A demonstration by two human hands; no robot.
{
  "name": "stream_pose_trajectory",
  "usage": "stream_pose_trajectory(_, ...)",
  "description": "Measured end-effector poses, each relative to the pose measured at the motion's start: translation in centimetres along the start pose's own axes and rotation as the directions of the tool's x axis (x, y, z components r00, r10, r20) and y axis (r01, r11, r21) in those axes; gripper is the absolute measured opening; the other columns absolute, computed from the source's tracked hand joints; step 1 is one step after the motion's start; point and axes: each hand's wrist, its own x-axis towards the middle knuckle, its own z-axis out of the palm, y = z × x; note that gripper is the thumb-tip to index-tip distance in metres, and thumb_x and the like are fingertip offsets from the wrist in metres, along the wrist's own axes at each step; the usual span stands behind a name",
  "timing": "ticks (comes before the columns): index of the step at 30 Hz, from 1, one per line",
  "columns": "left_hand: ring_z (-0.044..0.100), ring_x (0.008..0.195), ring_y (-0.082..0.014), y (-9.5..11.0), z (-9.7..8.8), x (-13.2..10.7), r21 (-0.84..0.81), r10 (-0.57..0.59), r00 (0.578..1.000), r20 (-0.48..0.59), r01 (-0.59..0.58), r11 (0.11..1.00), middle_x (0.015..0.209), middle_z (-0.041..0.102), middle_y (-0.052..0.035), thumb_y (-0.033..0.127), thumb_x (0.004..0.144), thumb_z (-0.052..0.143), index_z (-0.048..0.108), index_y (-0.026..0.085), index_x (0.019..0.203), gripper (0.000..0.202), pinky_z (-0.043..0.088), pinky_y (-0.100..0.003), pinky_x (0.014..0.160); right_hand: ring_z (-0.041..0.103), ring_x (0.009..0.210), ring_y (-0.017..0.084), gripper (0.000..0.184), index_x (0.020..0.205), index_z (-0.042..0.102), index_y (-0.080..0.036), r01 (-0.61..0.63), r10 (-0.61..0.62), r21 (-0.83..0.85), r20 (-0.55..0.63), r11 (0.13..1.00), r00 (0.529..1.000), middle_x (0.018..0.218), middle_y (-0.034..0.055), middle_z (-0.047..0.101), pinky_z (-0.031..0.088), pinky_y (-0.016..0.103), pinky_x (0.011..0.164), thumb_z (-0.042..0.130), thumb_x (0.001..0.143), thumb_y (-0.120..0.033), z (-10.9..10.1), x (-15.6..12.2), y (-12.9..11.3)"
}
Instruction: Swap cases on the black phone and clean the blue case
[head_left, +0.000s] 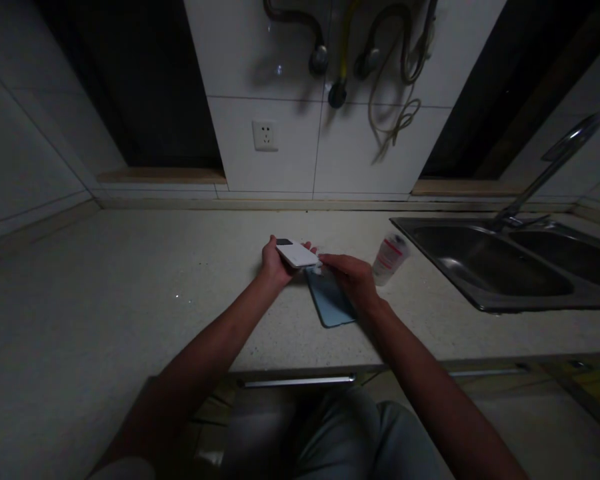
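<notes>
My left hand (274, 265) is wrapped around a flat white phone-sized device (297, 254), held tilted above the counter. A dark panel covers its upper left end; whether it is a phone or a power bank I cannot tell. At the device's right end, my right hand (353, 275) has its fingers pinched together on a small whitish thing (318, 268), too blurred to name. Beneath both hands lies a light blue flat rectangular thing (329, 303) with rounded corners, partly covered by my right hand. A clear plastic cup (391, 258) with red print stands just right of my right hand.
The speckled pale countertop (145, 293) runs along a tiled wall. To the right is a double steel sink (480, 260) with a faucet (545, 170). A wall socket (265, 136) and several hoses (345, 53) are above the counter. A metal handle (299, 383) sits below its front edge.
</notes>
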Motion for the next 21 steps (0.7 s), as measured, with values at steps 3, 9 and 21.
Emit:
stream_pose_trajectory(3,0.069,0.077,-0.0297,0.4,-0.2,0.0,0.064,0.009,1.000,0.006,-0.010,0.998,0.094,0.066,-0.0170,0.060,0.092,0.031,0.052,0.017,0.107,0.050,0.056,-0.043,0.062,0.072,0.089,0.024,0.023,0.100,0.075,-0.023,-0.093,0.090,-0.033,-0.102,0.995,0.991,0.100,0.0076,0.077,0.058,0.040,0.083,0.055,0.092,-0.031,-0.1,0.0,0.2)
stream_pose_trajectory(9,0.055,0.052,-0.0194,0.6,-0.6,0.1,0.310,-0.021,0.998,0.059,0.002,0.951,0.064,0.054,-0.0055,0.053,0.087,0.041,0.052,0.020,0.083,0.035,0.043,-0.028,0.042,0.067,0.075,0.021,0.030,0.109,0.068,-0.019,-0.336,0.301,-0.072,-0.302,0.939,0.905,0.093,0.0087,0.073,0.055,0.035,0.072,0.050,0.093,-0.036,-0.3,0.6,0.2)
stream_pose_trajectory(21,0.053,0.050,-0.0133,-1.1,-0.1,-1.2,0.600,0.105,0.994,0.025,-0.099,0.793,0.062,0.055,0.0011,0.022,0.076,0.074,0.057,0.019,0.093,0.024,0.043,-0.023,0.046,0.066,0.081,0.024,0.026,0.102,0.074,-0.018,-0.453,0.457,-0.599,-0.157,0.661,0.875,0.106,0.0136,0.067,0.050,0.036,0.068,0.055,0.088,-0.027,-0.4,0.0,0.0)
